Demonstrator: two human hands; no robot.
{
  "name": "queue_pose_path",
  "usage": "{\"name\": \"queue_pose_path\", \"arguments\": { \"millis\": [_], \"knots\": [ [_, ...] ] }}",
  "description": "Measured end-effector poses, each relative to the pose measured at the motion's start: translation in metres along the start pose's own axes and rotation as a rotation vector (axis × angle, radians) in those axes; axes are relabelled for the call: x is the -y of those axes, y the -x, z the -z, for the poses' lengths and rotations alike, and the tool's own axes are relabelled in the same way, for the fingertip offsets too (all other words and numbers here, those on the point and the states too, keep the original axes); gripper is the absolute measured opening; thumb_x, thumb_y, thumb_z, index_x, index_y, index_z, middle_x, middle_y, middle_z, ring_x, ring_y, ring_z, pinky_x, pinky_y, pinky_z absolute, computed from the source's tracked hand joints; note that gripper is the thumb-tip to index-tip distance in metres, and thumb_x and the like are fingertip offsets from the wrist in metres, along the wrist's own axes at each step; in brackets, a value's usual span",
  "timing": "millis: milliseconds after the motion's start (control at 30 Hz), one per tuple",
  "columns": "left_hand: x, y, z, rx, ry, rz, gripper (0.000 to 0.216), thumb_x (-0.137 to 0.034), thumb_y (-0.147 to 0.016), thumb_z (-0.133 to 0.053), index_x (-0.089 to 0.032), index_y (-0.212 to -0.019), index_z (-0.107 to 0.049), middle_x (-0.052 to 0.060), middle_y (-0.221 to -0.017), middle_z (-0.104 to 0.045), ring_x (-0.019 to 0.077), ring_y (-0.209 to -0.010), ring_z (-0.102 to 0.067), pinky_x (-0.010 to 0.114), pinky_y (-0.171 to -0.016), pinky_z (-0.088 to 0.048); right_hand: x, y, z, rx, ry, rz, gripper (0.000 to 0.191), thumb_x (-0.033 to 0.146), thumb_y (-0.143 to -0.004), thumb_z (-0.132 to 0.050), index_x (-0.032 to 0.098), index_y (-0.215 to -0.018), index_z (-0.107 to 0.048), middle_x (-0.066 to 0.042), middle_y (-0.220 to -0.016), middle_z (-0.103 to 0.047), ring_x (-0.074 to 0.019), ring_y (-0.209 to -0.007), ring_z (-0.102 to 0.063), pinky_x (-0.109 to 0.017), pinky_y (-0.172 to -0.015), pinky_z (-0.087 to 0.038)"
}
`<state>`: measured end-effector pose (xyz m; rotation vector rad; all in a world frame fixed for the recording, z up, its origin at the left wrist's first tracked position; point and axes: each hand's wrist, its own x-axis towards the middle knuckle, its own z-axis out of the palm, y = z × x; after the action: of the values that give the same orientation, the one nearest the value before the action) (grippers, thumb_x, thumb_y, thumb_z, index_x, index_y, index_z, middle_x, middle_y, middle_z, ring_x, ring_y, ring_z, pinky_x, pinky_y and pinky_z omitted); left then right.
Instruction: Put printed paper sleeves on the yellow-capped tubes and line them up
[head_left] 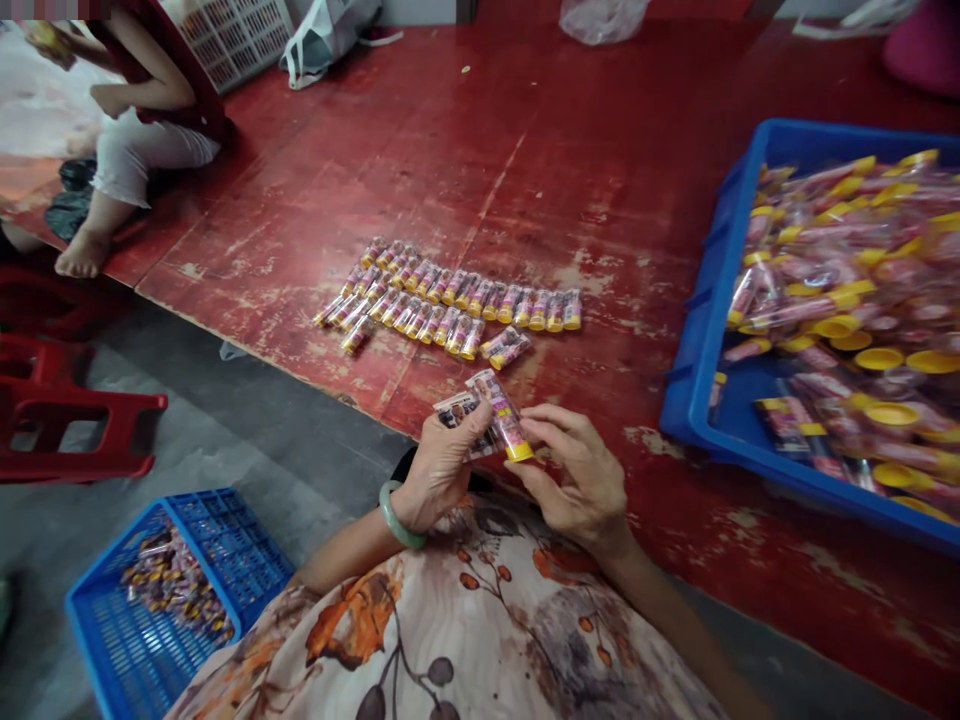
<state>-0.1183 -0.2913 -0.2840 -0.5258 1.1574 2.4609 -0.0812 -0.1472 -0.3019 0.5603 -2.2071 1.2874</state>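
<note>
My left hand (439, 465), with a pale green bangle on the wrist, is closed on a printed card (456, 408) and a small pink printed tube with a yellow cap (501, 412). Its thumb presses the tube, which tilts with the cap toward me. At the capped end, my right hand (577, 475) has its fingertips and thumb curled against the tube's side. Just beyond my hands lie two similar tubes (507, 346), side by side. Further on, several more tubes (457, 290) form slanting rows on the worn red tabletop (600, 180).
A blue crate (690, 380) full of yellow-capped tubes stands at right. Low at left is a blue basket (105, 610) with more small tubes, near a red stool (90, 420). Another person (161, 150) sits at the upper left, by a white crate (232, 40) and a bag (322, 45).
</note>
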Motion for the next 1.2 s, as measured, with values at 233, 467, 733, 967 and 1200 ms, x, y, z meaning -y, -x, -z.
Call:
{"name": "queue_pose_path", "arguments": {
  "millis": [233,467,733,967,1200],
  "knots": [
    [0.001,0.01,-0.002,0.048,-0.043,0.049,0.036,-0.038,-0.058,-0.088,-0.013,-0.074,-0.067,0.0,-0.069,-0.067,0.0107,-0.06,-0.06,0.023,-0.061,-0.048,-0.006,-0.005,-0.016,-0.151,-0.074,-0.151,0.034,0.015,-0.079,-0.065,0.02,-0.112,-0.06,-0.007,-0.107,-0.064,-0.0195,-0.087,-0.064,-0.031,-0.068,-0.057],
    [-0.005,0.011,0.002,0.072,-0.026,0.01,0.033,-0.036,-0.062,-0.087,-0.014,-0.076,-0.068,0.0,-0.071,-0.067,0.0104,-0.062,-0.061,0.022,-0.063,-0.049,0.003,-0.012,-0.01,-0.084,-0.014,-0.052,0.034,0.015,-0.083,-0.063,0.02,-0.116,-0.063,-0.009,-0.108,-0.067,-0.0227,-0.096,-0.066,-0.036,-0.08,-0.058],
    [-0.008,0.015,0.005,0.057,-0.009,0.014,0.03,-0.034,-0.062,-0.087,-0.014,-0.076,-0.069,0.0,-0.073,-0.069,0.01,-0.063,-0.062,0.022,-0.062,-0.051,0.006,-0.013,-0.023,-0.195,0.081,0.052,0.035,0.006,-0.083,-0.058,0.02,-0.115,-0.065,-0.01,-0.101,-0.069,-0.0206,-0.088,-0.068,-0.033,-0.071,-0.06],
    [-0.007,0.017,0.004,0.015,0.01,0.025,0.03,-0.03,-0.058,-0.088,-0.013,-0.072,-0.068,-0.001,-0.07,-0.068,0.0095,-0.062,-0.061,0.021,-0.06,-0.051,0.007,-0.009,-0.026,-0.203,0.136,0.062,0.036,0.005,-0.084,-0.059,0.02,-0.116,-0.066,-0.009,-0.101,-0.069,-0.0203,-0.086,-0.069,-0.032,-0.07,-0.06],
    [-0.004,0.017,0.008,0.006,-0.005,0.022,0.031,-0.032,-0.06,-0.088,-0.014,-0.074,-0.067,-0.001,-0.072,-0.068,0.0107,-0.063,-0.062,0.023,-0.062,-0.053,0.008,-0.009,-0.027,-0.193,0.141,0.077,0.039,0.005,-0.084,-0.058,0.021,-0.118,-0.065,-0.009,-0.1,-0.069,-0.0209,-0.085,-0.069,-0.033,-0.07,-0.059]
  ]
}}
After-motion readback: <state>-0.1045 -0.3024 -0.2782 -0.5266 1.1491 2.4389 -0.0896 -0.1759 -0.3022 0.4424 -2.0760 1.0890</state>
